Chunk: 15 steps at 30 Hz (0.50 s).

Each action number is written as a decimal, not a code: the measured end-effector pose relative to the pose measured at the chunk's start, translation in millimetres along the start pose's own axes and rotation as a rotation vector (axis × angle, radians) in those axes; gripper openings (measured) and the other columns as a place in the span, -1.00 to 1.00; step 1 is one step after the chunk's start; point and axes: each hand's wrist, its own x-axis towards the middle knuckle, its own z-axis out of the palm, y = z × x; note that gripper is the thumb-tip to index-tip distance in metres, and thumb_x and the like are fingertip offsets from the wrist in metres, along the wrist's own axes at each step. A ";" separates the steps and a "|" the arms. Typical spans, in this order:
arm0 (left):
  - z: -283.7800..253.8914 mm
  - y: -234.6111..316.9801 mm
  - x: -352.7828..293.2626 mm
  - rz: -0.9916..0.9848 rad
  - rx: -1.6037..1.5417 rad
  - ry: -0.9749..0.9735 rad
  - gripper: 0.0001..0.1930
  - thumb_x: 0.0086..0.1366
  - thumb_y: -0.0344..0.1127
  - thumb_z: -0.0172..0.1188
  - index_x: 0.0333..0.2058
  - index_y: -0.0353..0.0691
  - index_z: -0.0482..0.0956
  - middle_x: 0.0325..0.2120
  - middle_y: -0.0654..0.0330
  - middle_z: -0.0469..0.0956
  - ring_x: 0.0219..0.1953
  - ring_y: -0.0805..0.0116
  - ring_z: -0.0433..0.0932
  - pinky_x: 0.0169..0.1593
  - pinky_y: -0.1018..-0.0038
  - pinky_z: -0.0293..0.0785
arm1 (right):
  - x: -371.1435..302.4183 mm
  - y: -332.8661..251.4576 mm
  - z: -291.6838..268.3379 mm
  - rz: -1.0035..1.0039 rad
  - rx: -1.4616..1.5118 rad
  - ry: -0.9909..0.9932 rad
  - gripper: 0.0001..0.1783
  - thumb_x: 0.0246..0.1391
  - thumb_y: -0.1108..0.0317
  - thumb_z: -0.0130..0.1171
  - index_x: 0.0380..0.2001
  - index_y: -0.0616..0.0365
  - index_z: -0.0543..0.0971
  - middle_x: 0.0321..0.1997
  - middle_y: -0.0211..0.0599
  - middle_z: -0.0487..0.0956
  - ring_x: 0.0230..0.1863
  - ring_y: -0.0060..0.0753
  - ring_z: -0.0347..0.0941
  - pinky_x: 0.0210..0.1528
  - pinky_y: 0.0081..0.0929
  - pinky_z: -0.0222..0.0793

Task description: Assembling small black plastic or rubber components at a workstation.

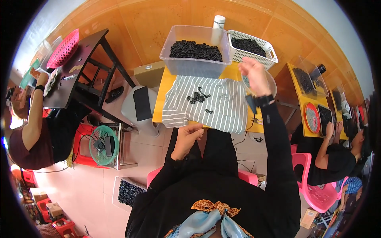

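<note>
A grey-and-white striped cloth [216, 113] lies over the front of the yellow table, with a loose cluster of small black ring-shaped parts [197, 97] on it. My left hand [187, 141] is at the cloth's near edge, above my lap. Its thumb and fingers are closed together; whatever they hold, if anything, is hidden. At the table's right side my right hand [254, 75] is raised over a round clear tub [272, 85] of small greyish pieces, partly covering it. Those fingers are curled together, and I cannot make out anything between them.
Behind the cloth stand a clear bin [190, 68] of black parts, a white perforated basket [260, 55] and a white bottle [218, 22]. A grey stool [129, 104] is at the left. Co-workers sit at tables on both sides; a cable hangs by the table's right edge.
</note>
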 end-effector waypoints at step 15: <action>-14.3 -11.7 -5.1 -0.094 -0.004 0.013 -0.77 0.13 -0.49 0.19 -0.21 -0.43 0.54 -0.48 0.25 0.54 -0.49 0.59 0.46 -0.43 0.69 0.38 | -71.6 120.8 80.1 -0.304 -1.158 -0.396 -0.83 -0.15 0.45 0.12 -0.39 0.15 0.59 -0.39 -0.14 0.47 -0.25 -0.03 0.44 -0.21 -0.20 0.36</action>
